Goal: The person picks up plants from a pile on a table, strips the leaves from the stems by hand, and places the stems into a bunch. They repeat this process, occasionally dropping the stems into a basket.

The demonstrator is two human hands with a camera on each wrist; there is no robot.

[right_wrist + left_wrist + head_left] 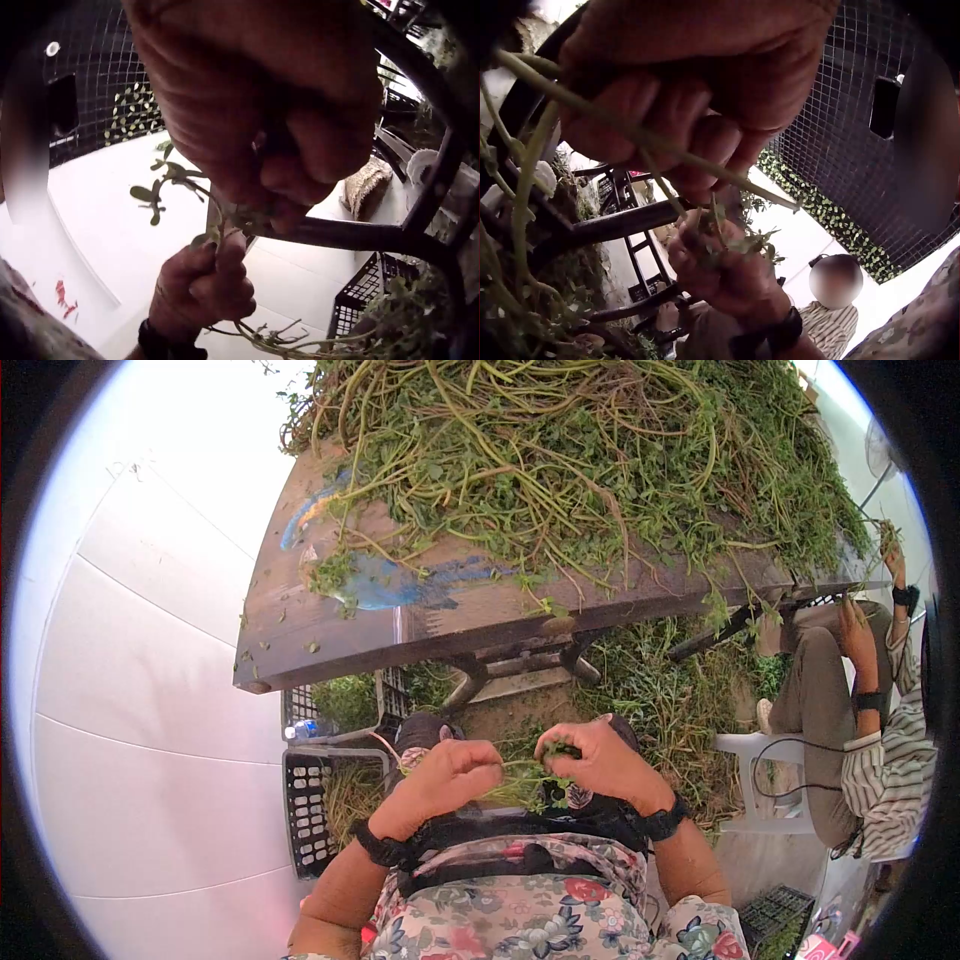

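Both hands are above the lap, a short distance apart, with green stems stretched between them. The left hand (450,780) pinches stems; in the left wrist view its fingers curl round a long stem (660,146) that crosses the palm. Curled round a leafy piece is the right hand (603,762), whose fingers cover much of it. Small leaves (146,196) stick out beside the right hand in the right wrist view, and more greens hang below the hands in the head view.
A tabletop (400,630) holds a large heap of stems (560,470). Black crates (310,810) with greens stand at the left. More greens (660,710) lie on the floor. At the right a person in a striped sleeve (900,760) sits beside a white plastic stool (765,760).
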